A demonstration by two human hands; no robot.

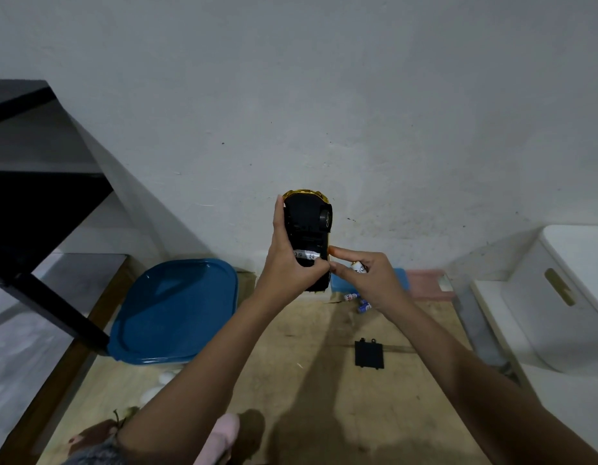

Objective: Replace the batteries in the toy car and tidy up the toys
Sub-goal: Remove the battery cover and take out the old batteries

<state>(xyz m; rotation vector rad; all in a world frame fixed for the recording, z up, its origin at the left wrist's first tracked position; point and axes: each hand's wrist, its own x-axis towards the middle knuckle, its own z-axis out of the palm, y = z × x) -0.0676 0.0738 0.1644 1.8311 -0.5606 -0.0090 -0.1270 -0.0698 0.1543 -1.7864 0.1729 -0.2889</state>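
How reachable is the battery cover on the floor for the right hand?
Probably yes: the battery cover lies uncovered on the floor under the right forearm. But the right hand grips a battery, so it would likely have to seat that first.

The toy car [307, 226] has a gold body and a black underside. The battery [306, 255] in it is white with dark print. The loose cover [368, 354] is black, the lid [176, 310] blue, the floor [284, 347] tan, the box [575, 263] white.
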